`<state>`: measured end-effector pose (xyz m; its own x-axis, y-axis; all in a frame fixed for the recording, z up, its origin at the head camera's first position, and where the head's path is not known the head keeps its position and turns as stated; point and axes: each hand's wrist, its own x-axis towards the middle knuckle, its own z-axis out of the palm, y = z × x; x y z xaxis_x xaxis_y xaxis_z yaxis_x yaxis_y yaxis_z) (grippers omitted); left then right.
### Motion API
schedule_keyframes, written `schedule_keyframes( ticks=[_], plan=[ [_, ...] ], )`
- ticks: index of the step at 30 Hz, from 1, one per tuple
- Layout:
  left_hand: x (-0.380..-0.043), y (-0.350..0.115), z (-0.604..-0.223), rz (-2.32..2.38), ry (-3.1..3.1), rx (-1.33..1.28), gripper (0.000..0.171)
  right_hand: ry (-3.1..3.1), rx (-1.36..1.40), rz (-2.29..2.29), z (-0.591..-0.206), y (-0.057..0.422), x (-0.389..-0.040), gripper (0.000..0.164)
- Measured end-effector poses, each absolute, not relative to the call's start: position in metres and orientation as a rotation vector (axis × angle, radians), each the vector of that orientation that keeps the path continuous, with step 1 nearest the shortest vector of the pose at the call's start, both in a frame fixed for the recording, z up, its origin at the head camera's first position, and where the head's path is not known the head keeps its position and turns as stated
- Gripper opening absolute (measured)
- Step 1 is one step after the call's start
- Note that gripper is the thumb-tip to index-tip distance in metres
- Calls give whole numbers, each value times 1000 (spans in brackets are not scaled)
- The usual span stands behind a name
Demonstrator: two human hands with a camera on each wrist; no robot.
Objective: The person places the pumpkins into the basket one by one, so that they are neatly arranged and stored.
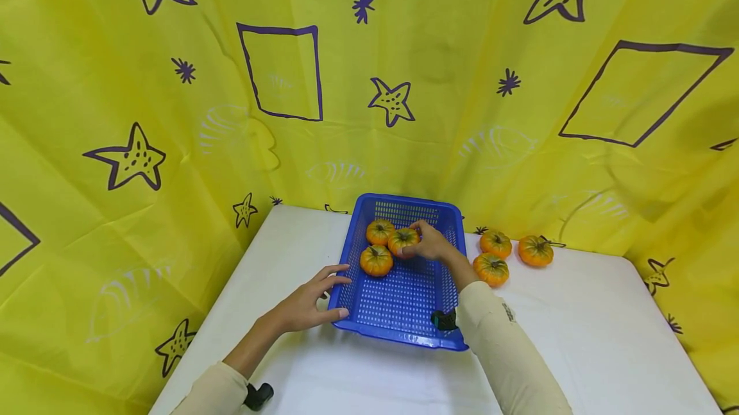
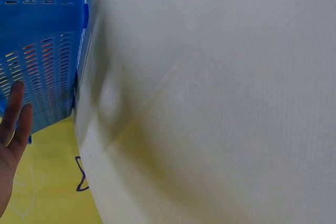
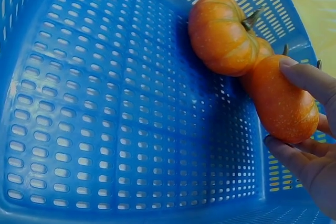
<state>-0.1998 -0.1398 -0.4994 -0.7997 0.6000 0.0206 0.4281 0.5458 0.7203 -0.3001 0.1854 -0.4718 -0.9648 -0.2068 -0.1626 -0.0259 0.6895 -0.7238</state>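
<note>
A: What's far left?
B: Left hand (image 1: 308, 303) — fingers spread, thumb well apart, nothing gripped. It's at the left rim of the blue basket (image 1: 398, 338); can't tell how firmly it touches.
A: And in the basket?
B: Three pumpkins. Near pumpkin (image 1: 376, 262) is leftmost, far pumpkin (image 1: 380, 232) just behind it, held pumpkin (image 1: 402, 242) just right of both.
A: Held how?
B: Right hand (image 1: 432, 243) — arm over the basket's right wall, thumb and fingers curled round opposite sides, opened only as wide as the pumpkin. Can't tell if it's clear of the basket floor.
A: Right of the basket?
B: Three more on the white worktop (image 1: 589, 325). Front pumpkin (image 1: 491, 270) and back pumpkin (image 1: 495, 244) sit close together by the basket; end pumpkin (image 1: 535, 252) sits apart, rightmost. Yellow backdrop (image 1: 439, 165) behind everything.
</note>
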Motion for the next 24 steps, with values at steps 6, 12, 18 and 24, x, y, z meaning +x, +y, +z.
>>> schedule_keyframes(
  ticks=[6,12,18,24],
  plan=[
    [-200,-140,-501,1092,2558,857,65,2678,-168,-1123,-478,184,-301,67],
    [-201,-140,-501,1096,2555,860,65,2656,-154,-1167,-482,184,-302,69],
    [-200,-141,-501,1103,2546,867,64,2646,-170,-1176,-482,185,-301,69],
    [-201,-141,-500,1114,2541,883,65,2609,-218,-1127,-482,184,-299,67]
  ],
)
